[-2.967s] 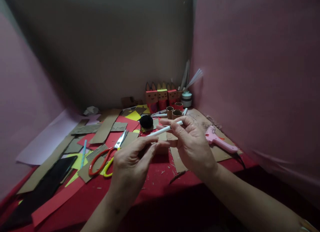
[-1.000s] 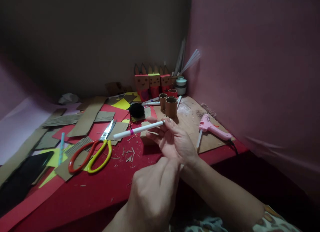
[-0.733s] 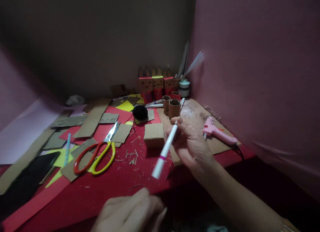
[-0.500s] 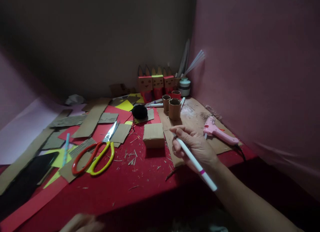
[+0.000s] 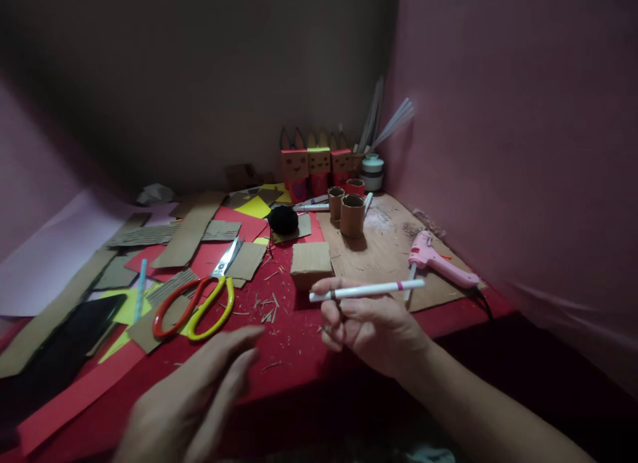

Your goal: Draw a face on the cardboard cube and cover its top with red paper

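Fingers of our right hand (image 5: 371,327) pinch a white pen (image 5: 366,290) near its left end, holding it level above the red tabletop (image 5: 299,357), just in front of a small cardboard block (image 5: 311,264). Our left hand (image 5: 192,400) hovers flat and empty, fingers spread, near the orange-and-yellow scissors (image 5: 199,303) (blades resting on cardboard scraps). We see a pink glue gun (image 5: 438,267) lying to the right.

Pen turned level, my left hand back in

My right hand (image 5: 371,327) has swung the white pen (image 5: 367,290) flat, just in front of the cardboard block (image 5: 311,262); my left hand (image 5: 192,396), open-fingered, has returned left of it.
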A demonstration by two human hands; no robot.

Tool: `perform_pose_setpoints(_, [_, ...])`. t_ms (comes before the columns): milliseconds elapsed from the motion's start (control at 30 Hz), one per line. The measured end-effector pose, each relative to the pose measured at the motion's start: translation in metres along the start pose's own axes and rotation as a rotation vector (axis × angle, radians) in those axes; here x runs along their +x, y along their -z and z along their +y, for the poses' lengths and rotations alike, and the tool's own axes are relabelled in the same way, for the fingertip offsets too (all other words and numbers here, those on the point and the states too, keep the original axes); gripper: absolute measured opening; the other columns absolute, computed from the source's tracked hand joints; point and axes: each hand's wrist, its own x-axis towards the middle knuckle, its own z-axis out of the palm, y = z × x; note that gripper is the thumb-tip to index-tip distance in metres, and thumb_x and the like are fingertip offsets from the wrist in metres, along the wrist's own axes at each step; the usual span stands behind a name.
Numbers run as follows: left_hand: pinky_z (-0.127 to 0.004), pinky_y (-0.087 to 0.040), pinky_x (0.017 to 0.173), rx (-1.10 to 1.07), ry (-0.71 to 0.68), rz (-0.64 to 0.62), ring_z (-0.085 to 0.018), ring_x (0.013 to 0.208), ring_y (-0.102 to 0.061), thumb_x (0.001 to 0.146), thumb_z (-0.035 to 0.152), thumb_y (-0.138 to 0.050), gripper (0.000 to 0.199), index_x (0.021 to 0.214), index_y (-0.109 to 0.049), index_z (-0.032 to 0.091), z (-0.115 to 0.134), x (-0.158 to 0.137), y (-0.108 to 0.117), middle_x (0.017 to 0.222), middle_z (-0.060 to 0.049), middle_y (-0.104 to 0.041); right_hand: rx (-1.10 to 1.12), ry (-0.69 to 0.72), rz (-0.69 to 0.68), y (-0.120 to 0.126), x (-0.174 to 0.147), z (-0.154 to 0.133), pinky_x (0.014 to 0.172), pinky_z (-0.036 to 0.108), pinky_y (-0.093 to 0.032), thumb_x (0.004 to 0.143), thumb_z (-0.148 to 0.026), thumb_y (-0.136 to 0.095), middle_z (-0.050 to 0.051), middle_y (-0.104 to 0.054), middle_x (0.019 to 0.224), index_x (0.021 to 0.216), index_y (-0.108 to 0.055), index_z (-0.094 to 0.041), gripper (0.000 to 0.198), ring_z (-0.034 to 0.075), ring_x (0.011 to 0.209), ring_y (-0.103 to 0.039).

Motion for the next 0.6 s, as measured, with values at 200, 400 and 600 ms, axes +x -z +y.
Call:
perform_pose_setpoints(200, [-0.018,-0.058,0.068,-0.506,-0.105,-0.526,-0.014,0.073,-0.076,0.099,0.023,-0.053,0.023,0.089,-0.073,0.025,0.053,0.058,-0.033,0.083,0.001,-0.080,-0.315,0.026,0.036,0.001,-0.011,0.017,0.042,0.017,-0.029,0.089,-0.053,-0.069,-0.004,-0.057,0.049,0.091,-0.078,-0.017,0.038,0.006,0.041,-0.045])
perform_pose_setpoints(400, [-0.016,-0.047,0.058,-0.403,-0.220,-0.544,-0.009,0.058,-0.065,0.104,0.025,-0.045,0.028,0.090,-0.069,0.023,0.041,0.046,-0.036,0.071,0.003,-0.070,-0.257,-0.087,0.047,0.003,-0.017,0.016,0.038,0.019,-0.021,0.085,-0.044,-0.068,-0.005,-0.050,0.041,0.078,-0.078,-0.016,0.031,0.005,0.035,-0.035])
perform_pose_setpoints(600, [-0.020,-0.040,0.048,-0.265,-0.270,-0.450,-0.010,0.046,-0.055,0.104,0.026,-0.040,0.034,0.077,-0.060,0.023,0.047,0.033,-0.022,0.059,0.004,-0.059,-0.190,-0.153,-0.031,-0.004,-0.021,0.016,0.036,0.020,-0.018,0.087,-0.042,-0.066,-0.005,-0.048,0.041,0.078,-0.079,-0.017,0.029,0.005,0.033,-0.030])
